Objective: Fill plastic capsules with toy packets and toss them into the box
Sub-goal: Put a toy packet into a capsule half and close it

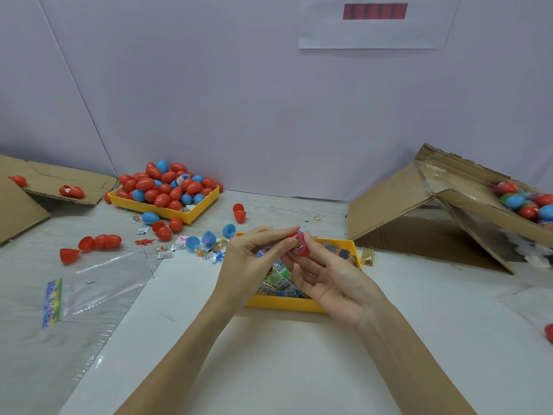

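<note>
Head view
Held capsule: a red plastic capsule [301, 246] with a pink printed toy packet [298, 242] pressed against its open side is held above the far edge of the near yellow tray [281, 302].
Long axis: it cannot be told exactly; the capsule appears tilted, its rounded end pointed down and towards the person.
Left hand [258, 255]: the thumb and fingertips are pinched on the top of the packet and capsule, with the remaining fingers curled loosely.
Right hand [324, 272]: the capsule is gripped between thumb and forefinger from the right side; the palm is turned up and the other fingers are half curled beneath.
Near yellow tray: it is filled with small flat printed toy packets [279, 277], piled without order, and is partly covered by both hands.
Far yellow tray [196, 208]: it is heaped with closed red and blue egg capsules [167, 182], red ones in the majority; several lie spilled just beside it on the table [299, 369].
Loose halves: open blue capsule halves [208, 238] and red capsule halves [69, 255] are scattered between the two trays and to the left.
Cardboard box [419, 211]: it is tipped on its side at the right, flaps spread; filled red and blue capsules [526, 202] are gathered in its upper right part.
Clear plastic bag [101, 280]: it is laid flat on the left of the table.
Flattened cardboard [36, 184]: it is placed at the far left, with red capsules resting on it.
</note>
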The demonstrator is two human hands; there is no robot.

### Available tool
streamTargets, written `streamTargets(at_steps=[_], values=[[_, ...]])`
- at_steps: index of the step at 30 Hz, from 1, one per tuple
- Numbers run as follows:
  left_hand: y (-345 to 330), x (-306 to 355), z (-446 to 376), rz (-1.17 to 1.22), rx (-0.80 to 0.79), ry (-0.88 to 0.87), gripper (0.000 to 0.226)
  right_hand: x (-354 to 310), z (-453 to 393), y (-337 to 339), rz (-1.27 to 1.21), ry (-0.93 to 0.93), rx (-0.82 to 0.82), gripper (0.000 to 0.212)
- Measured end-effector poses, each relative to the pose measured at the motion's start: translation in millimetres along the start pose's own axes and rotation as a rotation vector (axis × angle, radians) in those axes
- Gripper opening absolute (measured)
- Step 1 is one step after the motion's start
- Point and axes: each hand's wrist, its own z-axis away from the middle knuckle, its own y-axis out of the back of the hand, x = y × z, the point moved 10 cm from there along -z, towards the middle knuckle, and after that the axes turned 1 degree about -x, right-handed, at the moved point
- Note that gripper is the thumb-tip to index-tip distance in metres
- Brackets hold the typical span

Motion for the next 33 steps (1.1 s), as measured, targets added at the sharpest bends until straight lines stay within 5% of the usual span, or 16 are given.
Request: streamTargets(at_steps=[13, 16, 21, 26, 33], values=[[12.3, -12.8, -1.6, -0.127, 0.065, 0.123, 0.033, -18.4, -3.9, 14.6, 0.48, 0.157, 0.054, 0.039], [37.1, -16.6, -0.7, -0.129, 0.202, 0.157, 0.035, -41.3, -2.5, 15.5, 0.312, 0.165, 0.037, 0.046], [57.1, -24.5, 0.7, -0.084, 0.333, 0.206, 0.034, -149.6, 11.8, 17.4, -0.233, 0.485, -0.103, 0.053], [51.6, -26.8, 0.2, -0.152, 0.311, 0.223, 0.035, -129.6, 4.1, 39.8, 0.18, 0.457, 0.072, 0.052], [64.2, -33.3, 0.7, -0.276, 0.342, 0.223, 0.025, -53.9, -14.6, 34.4, 0.744, 0.424, 0.102, 0.043]])
